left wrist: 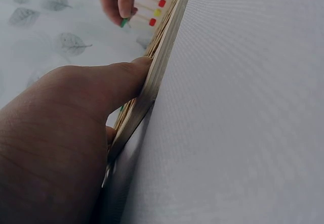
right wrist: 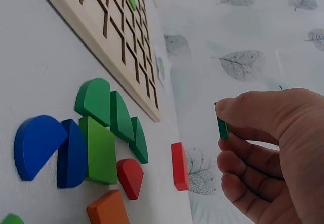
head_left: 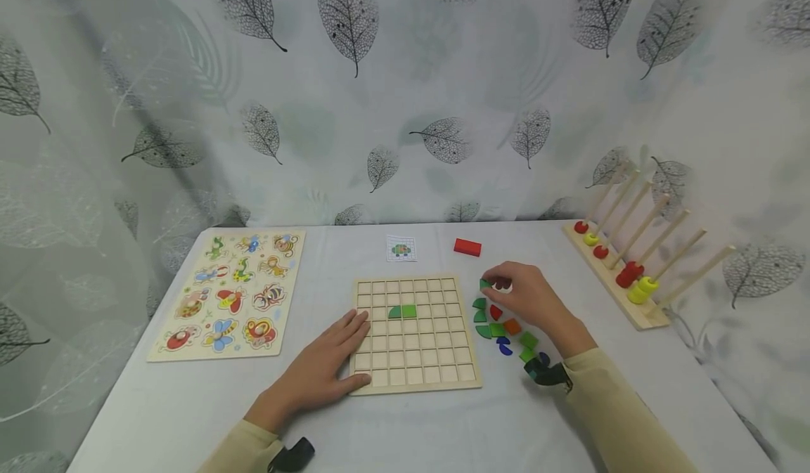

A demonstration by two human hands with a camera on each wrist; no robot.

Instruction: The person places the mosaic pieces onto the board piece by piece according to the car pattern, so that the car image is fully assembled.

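Right hand [head_left: 528, 297] pinches a green piece [right wrist: 223, 128] at two o'clock from the grid board [head_left: 413, 341], probably for finer control; left hand [head_left: 323, 367] lies spread on its nine o'clock edge, I'm guessing against sliding.

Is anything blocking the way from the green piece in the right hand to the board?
Nothing visible is. The right hand holds the green piece up beside the board's far right corner. The loose pieces lie below on the table, and the left hand rests at its left edge, away from that path.
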